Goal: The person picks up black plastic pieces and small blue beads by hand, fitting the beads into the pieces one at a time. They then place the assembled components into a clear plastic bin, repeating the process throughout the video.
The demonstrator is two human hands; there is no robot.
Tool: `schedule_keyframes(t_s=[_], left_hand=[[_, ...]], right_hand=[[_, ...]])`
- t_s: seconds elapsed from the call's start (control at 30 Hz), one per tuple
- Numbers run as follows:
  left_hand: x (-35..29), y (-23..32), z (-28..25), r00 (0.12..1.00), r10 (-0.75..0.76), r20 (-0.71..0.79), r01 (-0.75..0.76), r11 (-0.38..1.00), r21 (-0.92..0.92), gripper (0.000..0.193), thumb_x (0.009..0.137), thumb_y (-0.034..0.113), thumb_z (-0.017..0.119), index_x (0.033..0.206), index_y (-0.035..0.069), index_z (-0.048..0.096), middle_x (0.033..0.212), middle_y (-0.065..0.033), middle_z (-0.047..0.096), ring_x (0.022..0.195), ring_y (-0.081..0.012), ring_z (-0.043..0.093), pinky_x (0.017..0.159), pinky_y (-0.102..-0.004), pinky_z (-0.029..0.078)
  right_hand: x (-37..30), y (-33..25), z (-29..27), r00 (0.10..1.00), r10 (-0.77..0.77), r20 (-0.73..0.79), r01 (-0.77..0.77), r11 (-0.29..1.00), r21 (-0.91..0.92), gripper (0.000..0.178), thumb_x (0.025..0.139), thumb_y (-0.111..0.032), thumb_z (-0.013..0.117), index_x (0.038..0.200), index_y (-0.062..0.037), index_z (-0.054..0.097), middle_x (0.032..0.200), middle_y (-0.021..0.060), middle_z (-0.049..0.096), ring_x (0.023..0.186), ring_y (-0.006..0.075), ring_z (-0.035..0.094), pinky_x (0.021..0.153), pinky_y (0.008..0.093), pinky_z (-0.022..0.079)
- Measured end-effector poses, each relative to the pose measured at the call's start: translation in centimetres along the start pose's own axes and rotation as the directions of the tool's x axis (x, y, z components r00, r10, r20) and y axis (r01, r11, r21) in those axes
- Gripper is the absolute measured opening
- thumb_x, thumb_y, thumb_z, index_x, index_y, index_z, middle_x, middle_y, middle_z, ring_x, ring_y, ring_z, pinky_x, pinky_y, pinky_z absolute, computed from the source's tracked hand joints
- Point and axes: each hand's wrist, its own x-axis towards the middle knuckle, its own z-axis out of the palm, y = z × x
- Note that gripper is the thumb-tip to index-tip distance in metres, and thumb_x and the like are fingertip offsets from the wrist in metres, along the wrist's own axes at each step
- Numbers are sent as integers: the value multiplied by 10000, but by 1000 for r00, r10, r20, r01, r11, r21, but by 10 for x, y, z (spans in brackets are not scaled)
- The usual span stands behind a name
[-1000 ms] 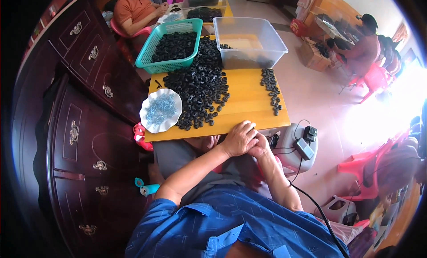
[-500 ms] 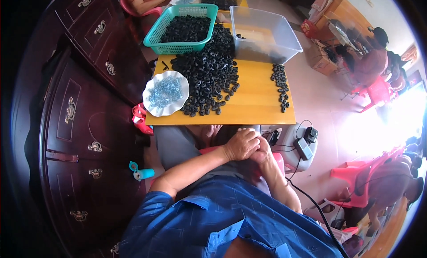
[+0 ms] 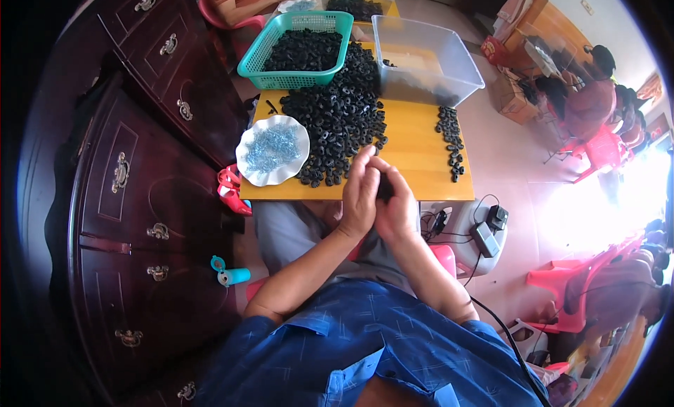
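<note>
Just at the front edge of the yellow table, my left hand (image 3: 360,202) and my right hand (image 3: 398,209) are pressed together, fingers pointing away from me. Between the palms is a dark patch; whether it is a black piece or shadow I cannot tell. Beyond my fingertips spreads a heap of small black ring-like pieces (image 3: 344,119). Left of the heap stands a white scalloped dish (image 3: 300,136) of fine clear-bluish small parts (image 3: 272,149). A short column of similar black pieces (image 3: 450,136) lies along the table's right side.
A green plastic basket (image 3: 298,80) of black pieces and a clear plastic bin (image 3: 428,87) stand at the table's back. Dark drawers (image 3: 168,189) flank the left. Cables and a black adapter (image 3: 486,238) lie on a stool at right. Another person (image 3: 242,3) sits across.
My hands have risen from my lap, forward to the table's front edge. Earlier the left lay clasped over the right; now they are pressed palm to palm. The view has shifted slightly.
</note>
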Motion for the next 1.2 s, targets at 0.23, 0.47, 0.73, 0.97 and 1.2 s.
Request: schedule_keyframes(t_s=[0.23,0.47,0.73,0.97,1.2], left_hand=[[15,-39,-31,946,-324,15,174,469,-866,499,1113,372,355,1479,52,470,1457,-112,529,1398,-241,452,1217,-400,305],[25,-49,-47,941,-155,301,326,173,-929,583,1084,465,390,1521,81,426,1528,-145,476,1459,-289,387,1239,-442,260],[102,-20,-26,873,-385,298,290,-81,-954,496,1105,410,352,1282,-10,548,1345,-195,588,1299,-338,536,1165,-446,399],[247,-19,-21,791,-605,91,320,283,-904,477,1094,388,410,1077,-42,614,1073,-251,659,990,-371,662,916,-503,573],[355,-66,-20,791,-612,3,417,535,-735,492,1102,407,361,1027,-21,590,962,-220,654,847,-341,668,795,-480,589]], right_hand=[[18,39,36,891,-303,339,442,404,-801,501,1079,-323,445,1417,37,526,1496,265,485,1461,399,374,1226,450,246],[30,49,38,814,-352,461,494,2,-870,586,1026,-387,515,1438,30,503,1533,303,404,1462,482,317,1224,536,217],[55,-15,55,553,-496,670,806,113,-582,385,977,-117,565,1336,15,609,1403,233,570,1376,425,482,1171,486,355],[86,-31,22,707,-546,449,678,345,-648,217,1000,-68,553,1149,4,692,1120,186,706,1082,336,679,960,386,514],[114,-39,-7,854,-434,288,486,464,-741,195,1034,-109,546,1056,-7,710,923,106,724,807,193,676,763,310,540]])
